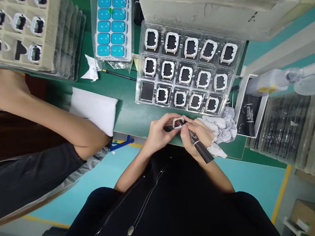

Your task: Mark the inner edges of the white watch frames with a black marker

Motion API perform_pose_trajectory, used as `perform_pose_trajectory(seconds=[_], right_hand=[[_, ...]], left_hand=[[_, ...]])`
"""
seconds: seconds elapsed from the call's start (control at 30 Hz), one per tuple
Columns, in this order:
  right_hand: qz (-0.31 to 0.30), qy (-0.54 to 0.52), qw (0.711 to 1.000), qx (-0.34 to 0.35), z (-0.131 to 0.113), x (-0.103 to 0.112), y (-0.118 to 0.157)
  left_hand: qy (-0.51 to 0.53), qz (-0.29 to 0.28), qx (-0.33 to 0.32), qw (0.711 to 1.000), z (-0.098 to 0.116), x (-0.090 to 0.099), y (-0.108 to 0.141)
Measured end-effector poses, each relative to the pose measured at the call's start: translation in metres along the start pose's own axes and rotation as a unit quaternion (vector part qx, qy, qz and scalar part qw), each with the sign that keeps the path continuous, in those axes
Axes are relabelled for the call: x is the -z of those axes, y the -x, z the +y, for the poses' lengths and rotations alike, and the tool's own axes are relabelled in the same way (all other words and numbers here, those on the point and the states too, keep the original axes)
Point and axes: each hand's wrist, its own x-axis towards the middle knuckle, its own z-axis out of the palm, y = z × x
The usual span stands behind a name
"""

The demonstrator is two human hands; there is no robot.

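2 hands meet at the near edge of a green table point(125, 112), seen from above by the person wearing the camera. Far left, a co-worker's bare forearm point(45, 114) rests across the table beside a beige tray point(51, 26) of small watch-like parts; 1 of its pockets shows empty. Next to it lie a white foam pad point(94, 109) and a strip of blue stickers point(111, 25).

At centre, the left hand point(159, 131) has its fingers closed around a small white frame point(177, 122), pinching it by its sides just above the table edge. The frame's open face tilts up toward the camera; it is nearly square, so no long axis can be told. The right hand point(197, 134) has its fingers wrapped shut on a black marker pen point(199, 146), whose tip touches the frame. The pen's long axis runs diagonally, tip pointing up and left, its back end down and right.

Behind the hands sits a clear tray point(141, 64) holding 14 white frames in 15 pockets, the bottom-left pocket vacant. As a judgement, the held frame came from that pocket, so work appears near its start, though marked and unmarked frames cannot be told apart. Right of the hands lies a crumpled white cloth point(224, 125), then a box of dark pens point(249, 116).
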Motion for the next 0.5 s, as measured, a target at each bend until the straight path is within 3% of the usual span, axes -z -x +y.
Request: perform_pose_trajectory(seconds=[0.5], right_hand=[[-0.056,0.056,0.997,0.006,-0.0032,0.0059,-0.0032]], left_hand=[[-0.061,0.004,0.014,0.998,-0.007,-0.0001,0.005]])
